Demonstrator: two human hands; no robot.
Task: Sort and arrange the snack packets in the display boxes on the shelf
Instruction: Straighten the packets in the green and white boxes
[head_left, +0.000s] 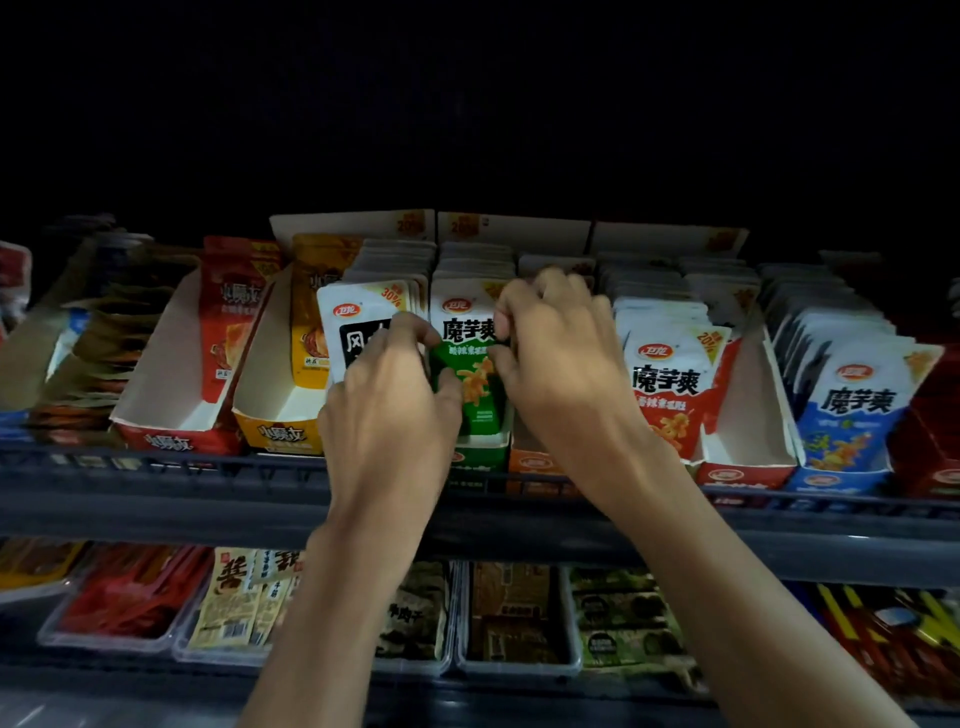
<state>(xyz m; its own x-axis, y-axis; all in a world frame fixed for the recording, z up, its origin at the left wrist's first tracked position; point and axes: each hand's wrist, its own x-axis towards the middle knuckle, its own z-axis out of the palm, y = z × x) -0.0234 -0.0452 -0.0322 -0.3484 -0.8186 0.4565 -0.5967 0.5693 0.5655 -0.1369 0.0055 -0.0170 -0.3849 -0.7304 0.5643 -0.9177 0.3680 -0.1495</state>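
A white-and-green snack packet (467, 343) stands at the front of the green display box (480, 452) in the middle of the upper shelf. My left hand (387, 400) grips its left edge with curled fingers, partly covering the white-and-black packet (358, 322) beside it. My right hand (558, 353) pinches the green packet's right edge near the top. More white packets stand in rows behind it.
Red (171, 415) and yellow (275, 421) display boxes stand to the left, mostly hollow at the front. Red (675, 384) and blue (852, 410) packets fill boxes to the right. A dark shelf rail (156, 499) runs below; clear trays (514, 665) of snacks sit on the lower shelf.
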